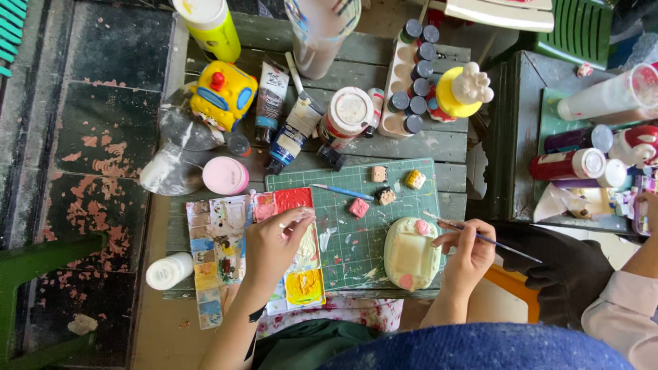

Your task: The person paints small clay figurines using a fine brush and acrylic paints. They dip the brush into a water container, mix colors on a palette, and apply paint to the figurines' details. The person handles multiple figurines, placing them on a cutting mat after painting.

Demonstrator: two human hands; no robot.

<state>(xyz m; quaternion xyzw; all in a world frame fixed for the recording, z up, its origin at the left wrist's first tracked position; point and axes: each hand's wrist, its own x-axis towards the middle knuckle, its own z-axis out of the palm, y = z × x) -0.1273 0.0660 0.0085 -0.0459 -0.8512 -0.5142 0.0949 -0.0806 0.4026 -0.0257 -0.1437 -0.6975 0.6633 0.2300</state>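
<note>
My right hand [467, 255] grips a thin paintbrush [504, 246], its tip beside a pale green rounded plaster piece [410, 255] with pink spots that lies on a green cutting mat [356, 205]. My left hand [273, 244] rests on a paint-smeared palette [301, 286] showing red and yellow patches; its fingers press down and hold nothing that I can see. A blue-handled brush [340, 192] lies on the mat near several small painted squares [358, 207].
Paint tubes [269, 101], a white-lidded jar [348, 113], a rack of small paint pots [415, 75], a yellow toy figure [223, 94] and a pink lid [225, 175] crowd the wooden table's far side. Another person's arm [627, 301] is at the right, by more bottles [569, 164].
</note>
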